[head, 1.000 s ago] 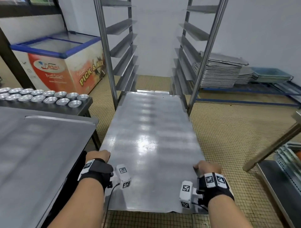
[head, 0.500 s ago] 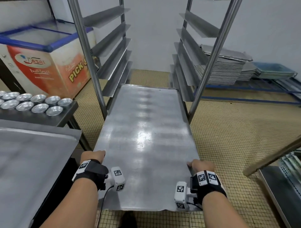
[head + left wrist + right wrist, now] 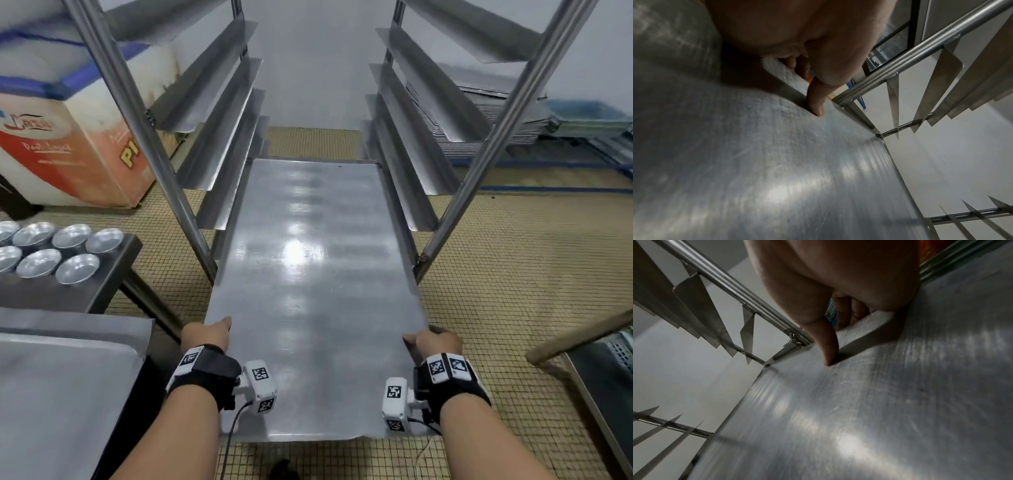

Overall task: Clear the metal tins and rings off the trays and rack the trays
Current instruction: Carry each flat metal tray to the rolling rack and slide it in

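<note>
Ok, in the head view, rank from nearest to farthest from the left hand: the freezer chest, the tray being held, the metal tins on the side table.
1. The tray: gripped at its left edge by the left hand.
2. The metal tins: on the side table, ahead and to the left.
3. The freezer chest: farther back on the left, beyond the tins.

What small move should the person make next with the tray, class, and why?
Probably push the tray further forward, level: its far end lies between the rack runners while the near part overhangs the floor, gripped at its edges by the left hand and right hand.
</note>
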A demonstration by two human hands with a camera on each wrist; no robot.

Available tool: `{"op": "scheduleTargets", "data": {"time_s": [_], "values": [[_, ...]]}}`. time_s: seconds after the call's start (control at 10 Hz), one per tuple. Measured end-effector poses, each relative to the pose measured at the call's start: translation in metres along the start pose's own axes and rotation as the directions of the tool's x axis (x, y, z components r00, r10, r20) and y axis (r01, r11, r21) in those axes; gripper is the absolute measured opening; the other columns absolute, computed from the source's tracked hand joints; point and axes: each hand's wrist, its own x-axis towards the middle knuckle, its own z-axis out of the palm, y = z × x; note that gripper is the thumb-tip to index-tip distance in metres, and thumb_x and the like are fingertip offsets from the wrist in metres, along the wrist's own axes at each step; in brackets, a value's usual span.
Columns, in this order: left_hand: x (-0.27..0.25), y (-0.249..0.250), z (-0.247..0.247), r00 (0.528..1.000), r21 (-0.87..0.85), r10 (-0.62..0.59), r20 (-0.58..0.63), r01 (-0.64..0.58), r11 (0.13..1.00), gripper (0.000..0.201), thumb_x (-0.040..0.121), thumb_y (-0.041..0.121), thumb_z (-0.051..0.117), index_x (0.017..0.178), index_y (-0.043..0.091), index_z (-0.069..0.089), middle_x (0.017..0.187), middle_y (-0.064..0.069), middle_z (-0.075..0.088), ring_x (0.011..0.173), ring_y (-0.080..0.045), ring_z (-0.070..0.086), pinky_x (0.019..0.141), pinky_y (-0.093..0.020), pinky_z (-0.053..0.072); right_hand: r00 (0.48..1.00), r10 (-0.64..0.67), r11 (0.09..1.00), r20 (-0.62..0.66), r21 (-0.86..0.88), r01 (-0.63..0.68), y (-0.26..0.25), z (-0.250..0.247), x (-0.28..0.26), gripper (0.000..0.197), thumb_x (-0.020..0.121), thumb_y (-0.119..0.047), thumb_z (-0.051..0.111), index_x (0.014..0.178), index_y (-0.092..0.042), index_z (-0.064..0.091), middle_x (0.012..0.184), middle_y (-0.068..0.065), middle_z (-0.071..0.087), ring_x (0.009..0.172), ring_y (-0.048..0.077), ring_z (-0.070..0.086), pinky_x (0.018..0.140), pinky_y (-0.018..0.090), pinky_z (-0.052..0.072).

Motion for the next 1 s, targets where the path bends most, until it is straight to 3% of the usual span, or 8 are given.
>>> {"op": "scheduleTargets", "data": {"time_s": [0.2,0.4,0.5,0.6,0.7,0.8,0.9,1.0], "values": [[0.026,0.027,0.015,1.000,0.034,0.007,0.007,-0.007,0.999,0.066,0.081,0.032,0.079,0.126,-0.009,0.055,0.127,-0.026,0.061,0.113,-0.043,0.060,0.099,-0.044,0.049,1.000,-0.011,1.000,0.008,0.002,0.011,-0.021,0.023,0.020,0.026,0.065,0.004,0.072,0.089,-0.006,0.069,0.075,0.015,0.073,0.068,0.033,0.072,0.070,0.054,0.060],[0.046,0.056,0.030,0.999,0.114,0.040,0.027,-0.043,0.993,0.059,0.084,0.040,0.074,0.119,-0.005,0.061,0.124,-0.021,0.063,0.109,-0.040,0.062,0.094,-0.042,0.051,0.998,-0.059,0.998,0.012,-0.010,0.059,-0.050,0.038,0.036,0.019,0.074,0.004,0.070,0.090,-0.006,0.069,0.070,0.009,0.070,0.062,0.024,0.068,0.060,0.033,0.056],[0.053,0.072,0.037,0.999,0.132,0.041,0.031,-0.045,0.990,0.062,0.084,0.042,0.072,0.125,-0.003,0.059,0.127,-0.019,0.062,0.110,-0.040,0.061,0.094,-0.042,0.050,0.998,-0.066,0.997,0.019,-0.033,0.066,-0.066,0.047,0.045,0.025,0.076,0.001,0.073,0.100,-0.005,0.069,0.079,0.010,0.070,0.067,0.025,0.066,0.063,0.031,0.054],[0.063,0.085,0.048,0.999,0.084,0.039,0.023,-0.041,0.996,0.065,0.085,0.035,0.074,0.132,-0.004,0.053,0.132,-0.019,0.060,0.115,-0.038,0.060,0.097,-0.041,0.049,0.998,-0.055,0.996,0.017,-0.072,0.056,-0.080,0.056,0.056,0.030,0.077,0.000,0.073,0.107,-0.002,0.066,0.095,0.014,0.070,0.078,0.028,0.065,0.062,0.026,0.049],[0.070,0.097,0.059,0.999,0.053,0.032,0.000,-0.032,0.998,0.068,0.089,0.028,0.072,0.140,-0.005,0.044,0.142,-0.019,0.053,0.126,-0.036,0.053,0.103,-0.038,0.043,0.999,-0.032,0.995,0.013,-0.091,0.034,-0.092,0.065,0.066,0.039,0.074,-0.001,0.075,0.111,0.001,0.062,0.100,0.014,0.070,0.082,0.028,0.064,0.066,0.027,0.050],[0.072,0.108,0.064,1.000,0.068,0.010,-0.028,-0.008,0.998,0.068,0.090,0.028,0.071,0.143,-0.005,0.042,0.144,-0.018,0.050,0.130,-0.035,0.050,0.105,-0.037,0.040,1.000,-0.008,0.994,0.015,-0.105,0.009,-0.101,0.070,0.073,0.042,0.072,-0.002,0.078,0.107,-0.001,0.056,0.094,0.012,0.067,0.074,0.026,0.061,0.066,0.028,0.051],[0.080,0.114,0.065,0.999,0.090,-0.045,-0.021,0.047,0.995,0.074,0.088,0.030,0.073,0.145,-0.003,0.039,0.143,-0.018,0.051,0.127,-0.035,0.052,0.103,-0.039,0.042,1.000,-0.019,0.990,0.007,-0.142,0.020,-0.105,0.071,0.080,0.041,0.071,-0.003,0.078,0.105,-0.003,0.056,0.088,0.010,0.068,0.068,0.023,0.062,0.056,0.025,0.051],[0.083,0.116,0.062,1.000,0.137,-0.025,0.002,0.025,0.990,0.068,0.088,0.029,0.073,0.140,-0.005,0.046,0.139,-0.020,0.054,0.125,-0.035,0.054,0.102,-0.039,0.045,0.999,-0.054,0.983,-0.003,-0.177,0.053,-0.106,0.068,0.079,0.035,0.074,-0.005,0.080,0.096,-0.003,0.054,0.071,0.005,0.060,0.059,0.018,0.056,0.048,0.021,0.042]]}}
